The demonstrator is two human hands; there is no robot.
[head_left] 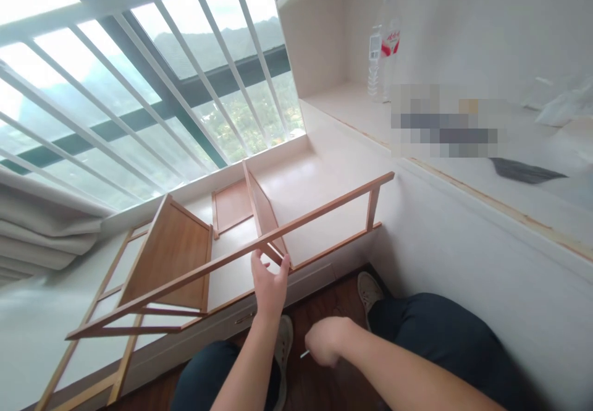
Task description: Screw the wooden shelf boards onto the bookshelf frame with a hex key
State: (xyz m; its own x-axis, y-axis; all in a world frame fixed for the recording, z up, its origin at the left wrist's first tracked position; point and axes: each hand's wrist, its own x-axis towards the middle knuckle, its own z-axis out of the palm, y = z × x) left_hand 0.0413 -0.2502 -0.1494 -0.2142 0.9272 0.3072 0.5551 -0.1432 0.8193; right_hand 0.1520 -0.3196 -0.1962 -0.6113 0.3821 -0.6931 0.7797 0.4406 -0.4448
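Note:
A partly assembled wooden frame (324,204) with long rails stands on the white window ledge, slightly left of centre. Brown upright panels (169,253) are fitted between its rails. My left hand (270,284) grips a short crosspiece in the middle of this frame, thumb on one side and fingers on the other. Lower down, over the floor between my legs, my right hand (328,340) is closed. From its fist pokes the tip of a thin, whitish rod (304,354); the remainder is hidden in the fingers, so its kind is unclear.
A ladder-like wooden frame (98,296) lies at the left. Barred windows (199,77) rise behind the ledge, beside a grey curtain (46,219). On the white shelf (343,99) at right stand clear plastic bottles (384,49), with a dark flat piece (528,170) and a blurred-out patch.

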